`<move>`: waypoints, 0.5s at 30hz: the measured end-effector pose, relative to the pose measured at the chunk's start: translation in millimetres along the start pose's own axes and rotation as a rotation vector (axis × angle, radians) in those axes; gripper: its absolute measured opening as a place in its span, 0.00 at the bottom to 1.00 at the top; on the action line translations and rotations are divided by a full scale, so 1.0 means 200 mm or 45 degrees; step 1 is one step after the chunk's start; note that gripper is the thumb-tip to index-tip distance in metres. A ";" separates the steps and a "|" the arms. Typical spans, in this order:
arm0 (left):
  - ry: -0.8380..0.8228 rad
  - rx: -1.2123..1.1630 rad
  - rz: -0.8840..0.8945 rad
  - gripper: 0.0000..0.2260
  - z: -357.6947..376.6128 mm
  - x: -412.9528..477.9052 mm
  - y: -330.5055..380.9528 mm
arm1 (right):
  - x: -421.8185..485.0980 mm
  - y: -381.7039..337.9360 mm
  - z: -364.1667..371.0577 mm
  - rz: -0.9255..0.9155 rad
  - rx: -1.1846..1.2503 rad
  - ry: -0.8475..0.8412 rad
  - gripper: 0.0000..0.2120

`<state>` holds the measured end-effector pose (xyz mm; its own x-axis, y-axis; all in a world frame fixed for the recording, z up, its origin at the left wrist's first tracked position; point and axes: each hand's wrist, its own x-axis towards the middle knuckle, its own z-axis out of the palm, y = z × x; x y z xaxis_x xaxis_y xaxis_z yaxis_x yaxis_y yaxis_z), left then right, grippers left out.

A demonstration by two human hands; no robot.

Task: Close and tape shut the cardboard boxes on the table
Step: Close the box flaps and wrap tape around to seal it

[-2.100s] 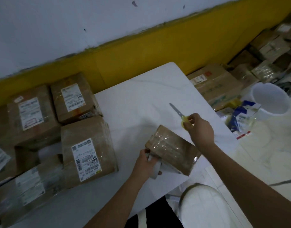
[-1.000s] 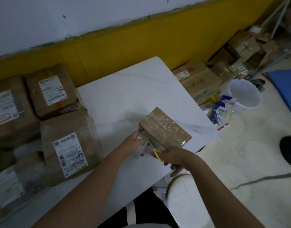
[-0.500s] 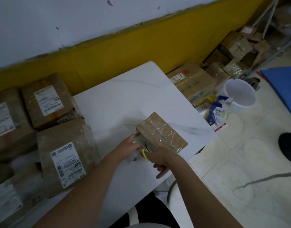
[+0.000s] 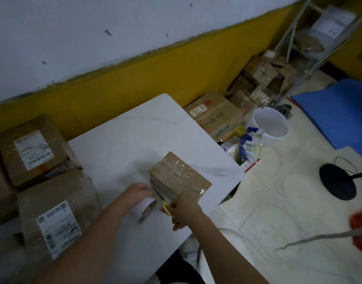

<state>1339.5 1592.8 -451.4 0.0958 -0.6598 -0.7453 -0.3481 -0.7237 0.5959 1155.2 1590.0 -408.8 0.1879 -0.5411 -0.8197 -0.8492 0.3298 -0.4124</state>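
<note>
Looking down from the head camera, a small cardboard box (image 4: 179, 177) sits on the white table (image 4: 135, 132), toward the near right corner, with its top covered in glossy clear tape. The left hand (image 4: 140, 194) is at the box's near end, its fingers curled round a roll of tape (image 4: 144, 210), which lies tilted just beside the box. The right hand (image 4: 186, 210) is at the same near end, touching the box's lower corner, with its fingers closed on a pair of yellow-handled scissors (image 4: 167, 209) (only the handles show; the blades are hidden between hand and box). The two hands are close together, with the roll and the scissor handles between them.

Two larger labelled boxes stand at the left side of the table, one (image 4: 32, 152) by the wall and one (image 4: 57, 214) nearer the person, both with white shipping labels on top. Right of the table, on the floor, are a big carton (image 4: 214, 113), a white bucket (image 4: 271, 124), a blue mat (image 4: 339, 113) and a round black stand base (image 4: 337, 181).
</note>
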 end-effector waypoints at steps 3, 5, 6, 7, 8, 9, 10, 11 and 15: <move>0.033 0.092 0.000 0.04 -0.03 -0.02 -0.01 | -0.07 -0.01 0.00 0.003 -0.066 -0.015 0.25; 0.062 0.120 -0.006 0.05 -0.04 -0.06 0.00 | -0.08 -0.01 -0.02 0.056 -0.116 -0.067 0.25; 0.102 0.150 -0.005 0.05 -0.04 -0.08 0.00 | -0.07 -0.01 -0.02 0.071 -0.137 -0.102 0.25; 0.143 0.150 0.009 0.06 -0.03 -0.10 0.00 | -0.08 -0.01 -0.02 0.076 -0.154 -0.140 0.24; 0.174 0.135 0.002 0.07 -0.03 -0.12 0.00 | -0.06 -0.01 -0.02 0.069 -0.162 -0.168 0.24; 0.203 0.121 -0.031 0.08 -0.03 -0.15 -0.01 | -0.08 -0.03 -0.01 0.051 -0.211 -0.161 0.24; 0.239 0.076 -0.032 0.09 -0.02 -0.18 -0.03 | -0.08 -0.04 0.01 0.014 -0.298 -0.127 0.24; 0.265 0.080 -0.036 0.12 -0.02 -0.17 -0.10 | -0.09 -0.05 0.03 -0.025 -0.389 -0.093 0.24; 0.386 0.051 -0.134 0.11 0.04 -0.03 -0.42 | -0.01 -0.04 0.18 -0.066 -0.551 0.018 0.21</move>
<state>1359.7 1659.3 -498.6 0.4045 -0.6165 -0.6755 -0.3572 -0.7865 0.5038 1180.2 1615.8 -418.1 0.2316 -0.5601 -0.7954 -0.9679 -0.0508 -0.2460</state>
